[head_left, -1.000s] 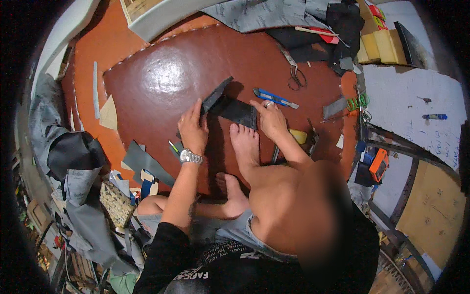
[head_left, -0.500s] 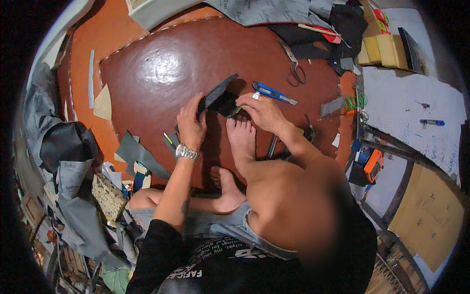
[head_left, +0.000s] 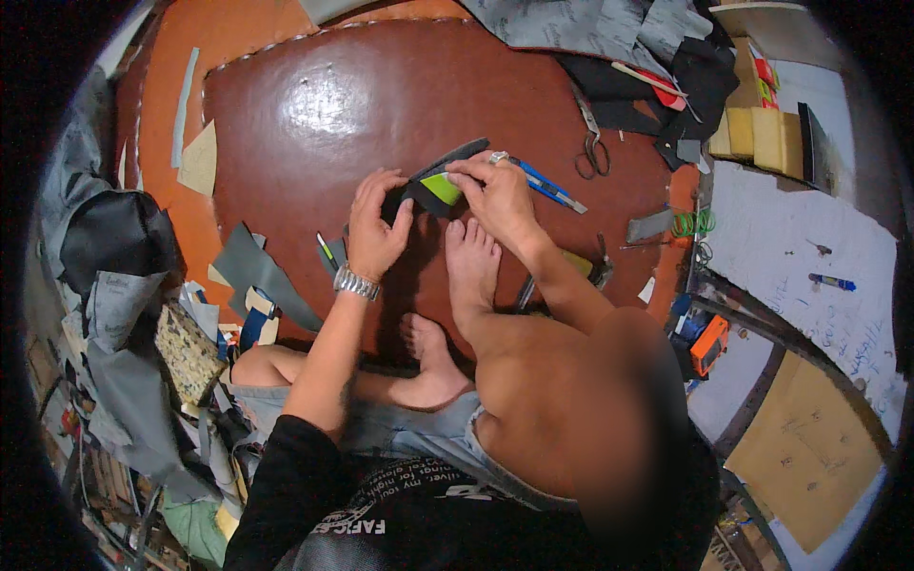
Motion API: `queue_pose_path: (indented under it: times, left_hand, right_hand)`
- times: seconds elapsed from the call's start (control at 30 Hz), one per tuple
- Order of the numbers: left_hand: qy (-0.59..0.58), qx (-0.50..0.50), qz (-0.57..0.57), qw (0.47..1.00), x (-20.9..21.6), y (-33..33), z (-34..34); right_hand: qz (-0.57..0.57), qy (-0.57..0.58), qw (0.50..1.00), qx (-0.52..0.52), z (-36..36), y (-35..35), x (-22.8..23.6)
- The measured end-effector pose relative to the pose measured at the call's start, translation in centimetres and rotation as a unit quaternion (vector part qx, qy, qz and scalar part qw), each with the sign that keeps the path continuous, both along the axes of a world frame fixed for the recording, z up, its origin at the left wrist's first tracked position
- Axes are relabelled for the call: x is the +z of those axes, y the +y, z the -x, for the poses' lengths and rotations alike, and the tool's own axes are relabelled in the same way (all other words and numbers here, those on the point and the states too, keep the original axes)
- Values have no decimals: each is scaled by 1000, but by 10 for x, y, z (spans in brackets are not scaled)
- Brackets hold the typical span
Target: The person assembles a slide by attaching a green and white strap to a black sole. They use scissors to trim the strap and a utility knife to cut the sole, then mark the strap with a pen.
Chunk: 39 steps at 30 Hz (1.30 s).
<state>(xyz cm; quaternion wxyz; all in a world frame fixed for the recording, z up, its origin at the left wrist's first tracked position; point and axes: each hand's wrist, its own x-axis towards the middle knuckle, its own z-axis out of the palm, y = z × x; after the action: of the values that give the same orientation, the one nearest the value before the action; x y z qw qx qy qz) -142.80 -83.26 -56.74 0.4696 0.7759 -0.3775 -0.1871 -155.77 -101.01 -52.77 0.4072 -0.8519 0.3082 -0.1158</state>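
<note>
Head view: black piece (head_left: 459, 151) with lime-green patch (head_left: 439, 189) sat upper centre of frame, above brown sheet (head_left: 286, 181). Left hand (head_left: 378, 217) had its left end between thumb and fingers. Right hand (head_left: 497, 198): thumb and index narrow, pinching it at the green. Blue cutter (head_left: 546, 184) lay just beside right hand; scissors (head_left: 592, 152), upper right.
</note>
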Motion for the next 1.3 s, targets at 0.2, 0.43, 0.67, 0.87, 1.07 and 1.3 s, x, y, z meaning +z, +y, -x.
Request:
queue_pose_path:
  times: [0.2, 0.43, 0.67, 0.87, 1.07, 1.3]
  left_hand:
    - [-57, 5, -2, 998, -3, 2, 1]
    - [-100, 43, 15, 994, -14, -2, 3]
    - [-141, -7, -26, 990, -14, -3, 4]
    - [-189, -51, -106, 975, -14, -3, 10]
    - [-177, -44, -92, 979, -16, -1, 12]
    - [-201, -27, -84, 976, -20, -1, 18]
  right_hand:
    - [90, -9, 995, 36, -9, -9, -2]
    - [175, -31, 984, 13, -22, -5, -13]
    - [135, -20, 985, -107, -17, 0, -33]
    - [-116, -17, 982, -146, -5, -1, -58]
    - [-257, 6, 959, -123, 14, -7, -61]
    - [-310, -36, 946, -82, 5, -12, -59]
